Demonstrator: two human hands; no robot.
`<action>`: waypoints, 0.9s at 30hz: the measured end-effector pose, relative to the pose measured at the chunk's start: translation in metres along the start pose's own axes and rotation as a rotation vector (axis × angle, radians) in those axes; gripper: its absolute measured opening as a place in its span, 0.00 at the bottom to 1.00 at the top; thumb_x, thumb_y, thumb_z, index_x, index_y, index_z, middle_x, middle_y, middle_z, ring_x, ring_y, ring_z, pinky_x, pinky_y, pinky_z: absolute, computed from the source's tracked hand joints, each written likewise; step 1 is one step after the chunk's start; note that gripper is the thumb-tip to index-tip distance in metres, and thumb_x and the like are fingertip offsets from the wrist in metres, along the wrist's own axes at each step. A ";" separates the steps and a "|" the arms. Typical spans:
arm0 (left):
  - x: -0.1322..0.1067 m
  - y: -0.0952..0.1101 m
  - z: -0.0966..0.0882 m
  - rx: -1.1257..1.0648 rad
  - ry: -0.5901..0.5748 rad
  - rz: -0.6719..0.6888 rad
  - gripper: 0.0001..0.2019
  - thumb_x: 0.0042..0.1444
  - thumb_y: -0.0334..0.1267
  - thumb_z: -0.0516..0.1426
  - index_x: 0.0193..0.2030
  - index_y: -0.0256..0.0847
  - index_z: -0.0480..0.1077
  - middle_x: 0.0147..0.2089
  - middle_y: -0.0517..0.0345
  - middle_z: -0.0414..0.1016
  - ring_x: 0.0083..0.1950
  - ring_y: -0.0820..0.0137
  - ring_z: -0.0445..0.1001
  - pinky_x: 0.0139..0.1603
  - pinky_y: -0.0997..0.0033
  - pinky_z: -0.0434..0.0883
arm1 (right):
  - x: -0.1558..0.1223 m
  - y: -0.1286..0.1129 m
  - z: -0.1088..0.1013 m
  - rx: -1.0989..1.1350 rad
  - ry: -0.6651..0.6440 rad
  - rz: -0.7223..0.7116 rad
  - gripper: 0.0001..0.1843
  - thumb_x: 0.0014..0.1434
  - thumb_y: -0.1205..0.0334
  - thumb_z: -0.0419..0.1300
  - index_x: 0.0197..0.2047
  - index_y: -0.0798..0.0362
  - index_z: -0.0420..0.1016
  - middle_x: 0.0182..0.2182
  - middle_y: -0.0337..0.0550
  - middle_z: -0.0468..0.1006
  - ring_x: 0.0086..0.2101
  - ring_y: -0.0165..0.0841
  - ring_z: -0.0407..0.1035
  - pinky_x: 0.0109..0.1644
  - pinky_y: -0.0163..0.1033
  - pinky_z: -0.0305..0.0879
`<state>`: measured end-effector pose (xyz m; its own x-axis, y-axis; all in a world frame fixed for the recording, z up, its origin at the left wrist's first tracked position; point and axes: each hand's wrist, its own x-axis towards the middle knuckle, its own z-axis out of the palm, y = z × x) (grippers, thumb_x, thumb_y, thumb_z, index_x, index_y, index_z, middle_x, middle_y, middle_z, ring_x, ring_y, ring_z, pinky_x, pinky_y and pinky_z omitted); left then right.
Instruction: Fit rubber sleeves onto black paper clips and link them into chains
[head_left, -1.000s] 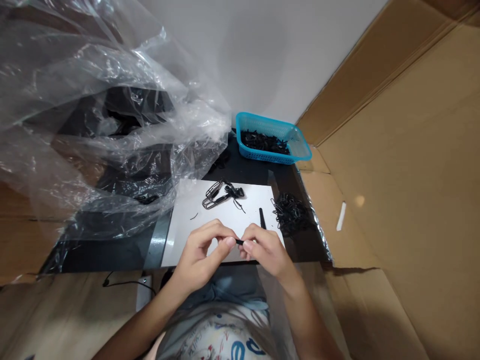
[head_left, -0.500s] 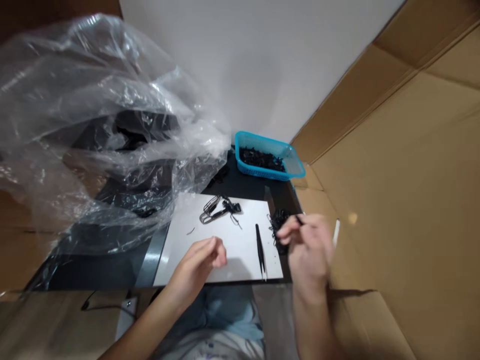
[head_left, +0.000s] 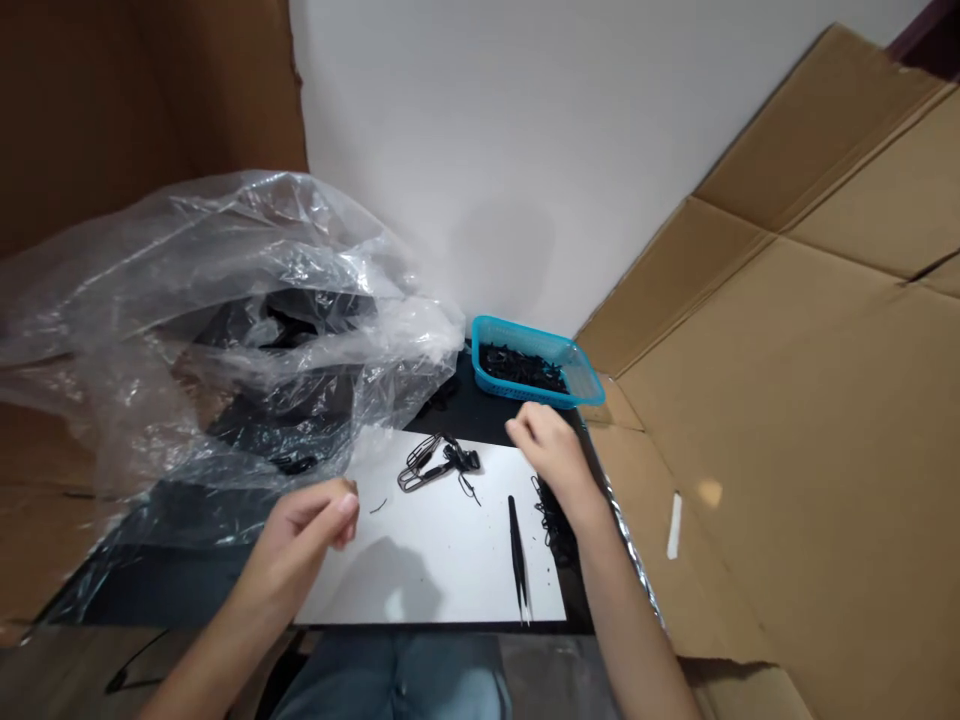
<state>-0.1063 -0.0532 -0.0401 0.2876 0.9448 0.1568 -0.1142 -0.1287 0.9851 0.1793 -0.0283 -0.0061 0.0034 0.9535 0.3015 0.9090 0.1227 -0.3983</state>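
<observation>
My left hand point(head_left: 311, 520) is closed over the left part of a white sheet point(head_left: 465, 560), thumb pressed against curled fingers. Whatever it may hold is hidden. Past the sheet's far right corner, my right hand point(head_left: 551, 445) is also closed, just in front of a blue basket point(head_left: 589, 390); its inner side is turned from view. Small black pieces point(head_left: 521, 365) lie in the basket. On the sheet, between the hands, rests a tangle of black looped cords or clips point(head_left: 439, 462). Black tweezers point(head_left: 517, 555) lie on the sheet's right part, below my right forearm's level.
A large crumpled clear plastic bag point(head_left: 247, 270) with dark contents covers the left side. A black cord bundle point(head_left: 555, 525) lies beside the sheet, close to my right forearm. Cardboard point(head_left: 810, 400) walls the right side. A white strip point(head_left: 674, 525) lies on it.
My right hand has moved forward and left, from the cord bundle towards the basket. My left hand has moved left, off the sheet's middle. The camera view has tilted up somewhat.
</observation>
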 end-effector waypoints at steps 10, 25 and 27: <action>0.067 0.066 0.005 0.297 -0.114 0.184 0.07 0.54 0.40 0.58 0.33 0.38 0.70 0.31 0.59 0.70 0.32 0.72 0.66 0.33 0.74 0.63 | 0.005 -0.032 0.078 -0.172 -0.359 -0.266 0.16 0.56 0.67 0.55 0.48 0.45 0.71 0.49 0.50 0.63 0.47 0.45 0.56 0.48 0.48 0.56; 0.137 0.051 0.041 0.346 -0.311 0.134 0.24 0.61 0.54 0.43 0.31 0.37 0.69 0.33 0.54 0.71 0.39 0.65 0.67 0.46 0.65 0.65 | 0.039 -0.037 0.001 0.299 -0.072 -0.355 0.04 0.59 0.67 0.50 0.32 0.51 0.61 0.22 0.33 0.68 0.22 0.27 0.65 0.27 0.31 0.60; 0.132 0.051 0.051 0.221 -0.423 0.067 0.28 0.62 0.55 0.39 0.27 0.37 0.68 0.29 0.53 0.71 0.34 0.67 0.68 0.41 0.66 0.65 | 0.033 -0.044 -0.017 0.282 0.205 -0.416 0.05 0.58 0.69 0.51 0.32 0.50 0.61 0.24 0.35 0.69 0.24 0.29 0.66 0.29 0.33 0.62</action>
<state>-0.0259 0.0502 0.0341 0.6535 0.7326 0.1901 0.0459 -0.2891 0.9562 0.1465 -0.0065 0.0363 -0.2255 0.7388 0.6350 0.7041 0.5741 -0.4179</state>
